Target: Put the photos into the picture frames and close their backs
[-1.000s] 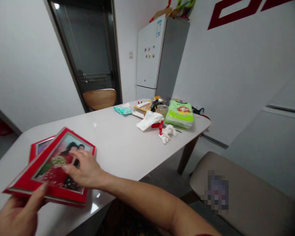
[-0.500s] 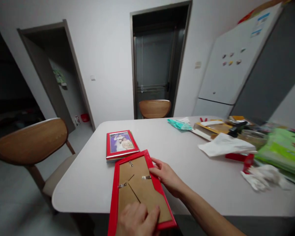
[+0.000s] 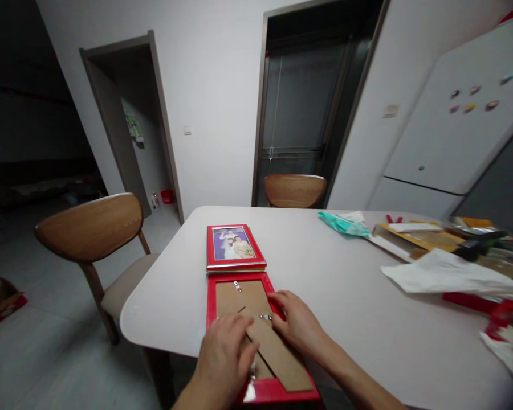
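A red picture frame [image 3: 283, 389] lies face down at the front edge of the table, its lower end past the edge. Its brown backing board [image 3: 226, 296] has metal clips and a brown stand flap [image 3: 277, 356]. My left hand [image 3: 227, 350] rests over the left part of the back, fingers bent and thumb apart, covering the left clip. My right hand [image 3: 298, 322] holds the frame's right side, thumb near the right clip [image 3: 265, 316]. Just beyond lies another red frame [image 3: 212, 263] with a photo [image 3: 233, 244], face up on something thin.
On the white table's [image 3: 342, 285] right are a teal and white wrapper [image 3: 344, 224], a white sheet [image 3: 448, 273], an open cardboard packet [image 3: 419, 234] and a red object [image 3: 500, 319]. Wooden chairs stand at the left [image 3: 94, 228] and far side [image 3: 294, 190].
The frame has straightened and come down against the table, below the photo frame. My left hand has moved up from its lower end to the left clip. The view has turned left.
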{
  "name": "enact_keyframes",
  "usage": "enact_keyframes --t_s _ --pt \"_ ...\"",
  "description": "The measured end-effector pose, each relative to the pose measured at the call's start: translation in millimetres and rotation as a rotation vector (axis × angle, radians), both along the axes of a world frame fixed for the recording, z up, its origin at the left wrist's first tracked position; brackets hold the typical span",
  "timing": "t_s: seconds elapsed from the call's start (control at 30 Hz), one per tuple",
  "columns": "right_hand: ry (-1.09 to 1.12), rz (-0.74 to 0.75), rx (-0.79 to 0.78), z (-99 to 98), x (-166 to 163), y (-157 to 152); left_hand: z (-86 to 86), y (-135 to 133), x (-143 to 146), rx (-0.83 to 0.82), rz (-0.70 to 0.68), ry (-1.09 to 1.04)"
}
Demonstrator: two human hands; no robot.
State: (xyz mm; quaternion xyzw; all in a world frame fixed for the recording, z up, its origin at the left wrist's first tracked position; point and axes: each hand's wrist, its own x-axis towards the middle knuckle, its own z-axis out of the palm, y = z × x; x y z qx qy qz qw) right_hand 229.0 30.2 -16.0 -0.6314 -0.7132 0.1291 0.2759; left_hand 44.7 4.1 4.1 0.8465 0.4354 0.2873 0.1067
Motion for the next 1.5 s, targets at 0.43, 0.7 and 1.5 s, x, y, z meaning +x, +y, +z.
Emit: enact_keyframes --t_s 0.43,0.7,1.5 --pt "-0.032 0.016 -0.014 3.8 -11 -1 0.3 74 -28 -0.081 0.203 -0.049" --pt "-0.198 -0.027 -0.059 9.1 -15 -3 -22.7 14 -36 -0.243 0.187 -0.170" --pt "-0.232 0.229 0.005 19.6 -96 14 -37.0 14 -39 -0.244 0.289 -0.373"
